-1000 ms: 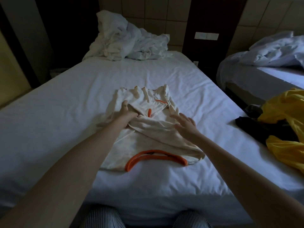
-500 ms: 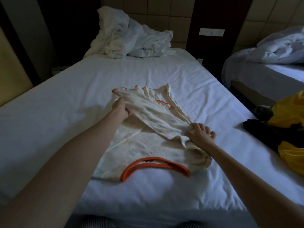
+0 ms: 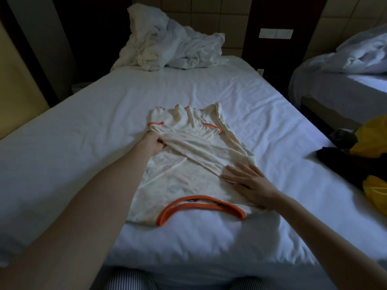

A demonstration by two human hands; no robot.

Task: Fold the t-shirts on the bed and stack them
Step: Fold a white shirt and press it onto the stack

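A cream t-shirt (image 3: 180,176) with orange collar and sleeve trim lies on the white bed (image 3: 83,143), collar toward me. One side of it is folded diagonally across the body. My left hand (image 3: 154,144) grips the folded fabric at the shirt's left edge, near an orange sleeve cuff. My right hand (image 3: 245,183) lies flat with straight fingers on the shirt's right side, pressing the fold down.
A crumpled white duvet (image 3: 171,47) is heaped at the head of the bed. A yellow garment (image 3: 374,139) and a dark garment (image 3: 335,160) lie at the bed's right edge. A second bed (image 3: 345,84) stands to the right.
My left hand has pulled the folded side further left across the shirt. My right hand has let go of the fabric and now lies flat on it.
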